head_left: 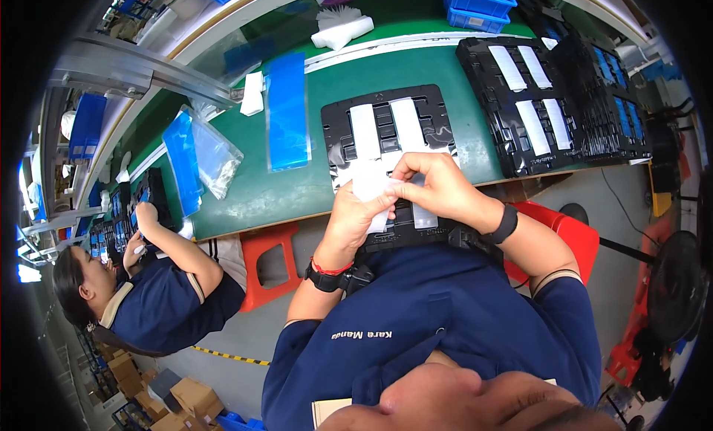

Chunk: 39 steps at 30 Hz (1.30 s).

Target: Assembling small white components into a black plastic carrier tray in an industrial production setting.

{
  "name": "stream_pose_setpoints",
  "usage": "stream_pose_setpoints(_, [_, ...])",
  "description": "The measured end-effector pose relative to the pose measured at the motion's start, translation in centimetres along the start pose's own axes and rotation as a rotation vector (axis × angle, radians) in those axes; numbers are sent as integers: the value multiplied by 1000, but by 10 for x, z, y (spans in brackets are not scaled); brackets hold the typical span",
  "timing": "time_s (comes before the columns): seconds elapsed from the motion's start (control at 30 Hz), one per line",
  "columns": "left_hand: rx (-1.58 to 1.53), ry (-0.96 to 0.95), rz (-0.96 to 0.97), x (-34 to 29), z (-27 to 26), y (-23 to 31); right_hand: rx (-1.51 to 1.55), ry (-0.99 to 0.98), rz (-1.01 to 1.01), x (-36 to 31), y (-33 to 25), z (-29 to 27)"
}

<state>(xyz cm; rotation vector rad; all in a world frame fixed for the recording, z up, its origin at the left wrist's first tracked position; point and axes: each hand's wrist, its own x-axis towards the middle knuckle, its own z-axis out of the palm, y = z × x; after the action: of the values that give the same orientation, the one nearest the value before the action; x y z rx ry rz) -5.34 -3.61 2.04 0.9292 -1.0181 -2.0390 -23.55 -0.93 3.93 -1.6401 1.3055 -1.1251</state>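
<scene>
A black molded plastic tray (338, 130) lies in front of me at the bench's near edge. White strips (407, 122) stand in two columns on it. My left hand (347, 221) pinches a white sheet-like piece (369, 180) between thumb and fingers, over the tray's left column. My right hand (440, 184) meets it there, its thumb and forefinger closed on the same piece's right edge. Both hands are over the tray, fingertips nearly touching. The tray's lower part is partly hidden by my hands and forearms.
Black trays with white strips (529, 128) lie to the right, beside more trays holding blue pieces (622, 119). Blue film (288, 115) and clear bags (215, 156) lie left on the green bench (245, 201). A co-worker (167, 297) sits at left. Red stools (271, 264) flank me.
</scene>
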Motion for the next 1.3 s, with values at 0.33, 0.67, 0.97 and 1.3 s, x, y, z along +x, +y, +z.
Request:
stream_pose_setpoints(0.33, [134,422,150,-28,-71,7,-524,256,-547,10,-25,-10])
stream_pose_setpoints(0.67, [321,403,80,-28,-72,-14,-696,-188,-665,-19,11,46])
stream_pose_setpoints(0.97, [616,379,258,-29,-62,-18,-702,-317,-636,-23,11,45])
stream_pose_setpoints(1.3, [1206,-1,609,-18,-33,-5,-734,-212,-440,-38,-6,-4])
